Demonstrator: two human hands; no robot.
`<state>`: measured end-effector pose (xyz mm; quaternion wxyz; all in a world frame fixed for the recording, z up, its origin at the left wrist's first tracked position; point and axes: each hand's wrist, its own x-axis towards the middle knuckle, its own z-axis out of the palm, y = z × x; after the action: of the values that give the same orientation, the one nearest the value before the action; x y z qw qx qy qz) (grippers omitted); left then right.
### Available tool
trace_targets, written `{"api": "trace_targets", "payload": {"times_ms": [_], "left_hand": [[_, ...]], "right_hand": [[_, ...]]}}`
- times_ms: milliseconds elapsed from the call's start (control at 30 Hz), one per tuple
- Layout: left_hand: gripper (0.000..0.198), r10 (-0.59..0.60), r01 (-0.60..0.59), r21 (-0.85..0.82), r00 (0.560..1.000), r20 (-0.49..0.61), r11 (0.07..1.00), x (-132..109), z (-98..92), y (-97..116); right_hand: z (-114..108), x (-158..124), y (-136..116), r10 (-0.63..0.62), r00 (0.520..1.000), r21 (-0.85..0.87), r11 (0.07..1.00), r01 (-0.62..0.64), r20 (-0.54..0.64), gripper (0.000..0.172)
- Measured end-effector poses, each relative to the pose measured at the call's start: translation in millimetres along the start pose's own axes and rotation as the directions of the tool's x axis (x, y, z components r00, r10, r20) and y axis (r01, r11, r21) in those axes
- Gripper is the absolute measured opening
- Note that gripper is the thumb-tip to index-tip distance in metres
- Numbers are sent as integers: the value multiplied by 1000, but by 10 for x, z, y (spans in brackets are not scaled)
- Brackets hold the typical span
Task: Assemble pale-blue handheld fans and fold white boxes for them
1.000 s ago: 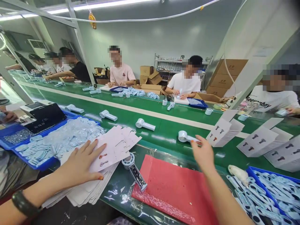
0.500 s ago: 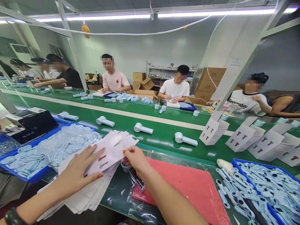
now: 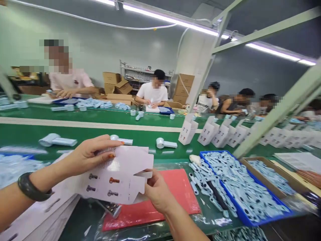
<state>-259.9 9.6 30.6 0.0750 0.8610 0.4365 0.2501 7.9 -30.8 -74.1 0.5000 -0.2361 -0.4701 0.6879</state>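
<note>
A white cardboard box (image 3: 125, 175), printed with small fan pictures, is tilted in front of me with its end flaps sticking out. My left hand (image 3: 94, 154) grips its upper left edge, thumb and fingers closed on the card. At the other end, my right hand (image 3: 159, 192) pinches the flaps, some fingertips hidden behind them. Below my left forearm lies a stack of flat white boxes (image 3: 47, 214). Partly covered by the held box is a red sheet (image 3: 173, 190) on the bench, with a small clear bag of dark parts (image 3: 111, 207) beside it.
Light-blue handheld fans (image 3: 167, 144) lie on the green conveyor belt (image 3: 140, 135). Opened white boxes (image 3: 188, 130) stand in a row toward the right. A blue tray (image 3: 250, 187) holds many light-blue parts. Co-workers sit across the belt, and another person's hand (image 3: 309, 177) shows at right.
The view has swung right. The box has come up off the stack and turned, with its flaps now at my right hand. My left hand went from lying spread to gripping it.
</note>
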Motion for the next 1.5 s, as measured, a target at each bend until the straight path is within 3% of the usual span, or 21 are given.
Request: {"api": "trace_targets", "payload": {"times_ms": [67, 133, 267, 333, 400, 467, 533, 600, 633, 733, 800, 867, 933, 1000, 1100, 1167, 1233, 1300, 1400, 1500], "left_hand": [[44, 35, -31, -47, 996, 76, 998, 263, 231, 72], [42, 132, -119, -83, 976, 172, 989, 485, 511, 227], [74, 338, -320, -111, 873, 352, 941, 761, 1127, 717], [81, 367, -366, -60, 886, 285, 929, 832, 1368, 929], [80, 404, -408, -1, 905, 134, 913, 887, 1525, 1062], [85, 460, -460, 44, 888, 11, 887, 938, 1603, 1127], [92, 481, -480, 35, 875, -46, 876, 987, 1619, 1156], [93, 438, -442, -72, 896, -71, 894, 1028, 1586, 1175], [92, 399, -406, -161, 914, -74, 900, 1044, 1557, 1185], [93, 316, -311, -407, 947, -57, 859, 1064, 1458, 1215], [96, 304, -296, -466, 951, -60, 834, 1054, 1418, 1225], [99, 298, -302, -467, 951, -86, 831, 1032, 1414, 1223], [100, 314, -337, -437, 941, -127, 834, 1007, 1437, 1218], [99, 372, -417, -376, 909, -189, 827, 986, 1469, 1219], [96, 520, -581, -214, 807, -279, 786, 978, 1505, 1235], [96, 598, -647, -122, 749, -284, 752, 989, 1515, 1241], [98, 638, -675, -89, 727, -256, 733, 1004, 1517, 1238], [100, 664, -698, -115, 711, -230, 707, 1017, 1516, 1236], [101, 686, -728, -214, 685, -245, 651, 1020, 1528, 1254], [98, 675, -734, -258, 679, -287, 629, 1011, 1556, 1287]], "right_hand": [[-250, -56, -65, -16, 981, -117, 993, -7, -193, 48], [-543, -77, -145, -26, 917, -171, 984, -46, -398, 46], [-1111, -121, -369, -46, 800, -160, 985, -63, -599, 46], [-1276, -195, -508, -67, 768, -148, 988, -36, -637, 52], [-1326, -308, -640, -101, 751, -139, 990, 12, -653, 61], [-1280, -438, -736, -159, 736, -150, 985, 79, -658, 65], [-1182, -566, -781, -262, 705, -208, 964, 165, -659, 63], [-1072, -679, -782, -450, 640, -366, 891, 270, -623, 57], [-1021, -728, -776, -576, 590, -489, 811, 322, -566, 56], [-889, -823, -773, -884, 423, -850, 372, 373, -202, 58], [-818, -833, -795, -918, 394, -926, 105, 363, 50, 58], [-760, -807, -815, -901, 389, -915, -19, 403, 190, 56], [-719, -767, -811, -899, 390, -883, 9, 469, 197, 52], [-698, -735, -782, -906, 406, -858, 111, 501, 120, 46], [-688, -714, -720, -899, 438, -867, 237, 439, -24, 44], [-685, -713, -699, -896, 430, -888, 284, 362, -111, 50], [-685, -715, -711, -893, 411, -893, 325, 311, -182, 60], [-689, -716, -752, -865, 465, -873, 364, 324, -188, 63], [-689, -697, -809, -814, 568, -770, 440, 462, -124, 37], [-658, -656, -806, -838, 526, -709, 458, 536, -144, 18]]}}
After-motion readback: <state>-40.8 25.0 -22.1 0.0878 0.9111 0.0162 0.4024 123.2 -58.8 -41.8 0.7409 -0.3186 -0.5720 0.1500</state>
